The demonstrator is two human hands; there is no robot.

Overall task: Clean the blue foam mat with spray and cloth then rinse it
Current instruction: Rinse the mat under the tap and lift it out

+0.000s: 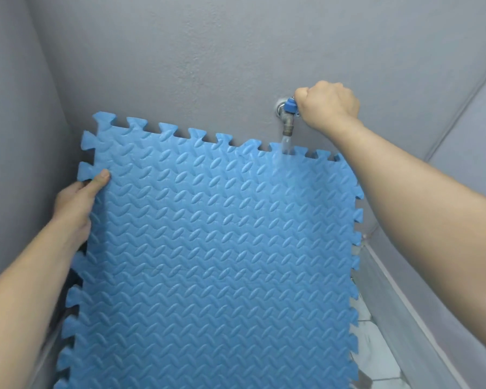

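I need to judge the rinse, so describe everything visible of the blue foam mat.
The blue foam mat is a textured square tile with a raised leaf-like pattern and interlocking puzzle-tooth edges. It stands tilted, its top edge near the grey wall. The left hand has a grip on its left edge. Water from the tap lands on its upper right corner.

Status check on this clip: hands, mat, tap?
Left hand grips blue foam mat at its left edge. Right hand closed on wall tap handle. Water running onto mat's top edge. Nothing obstructing.
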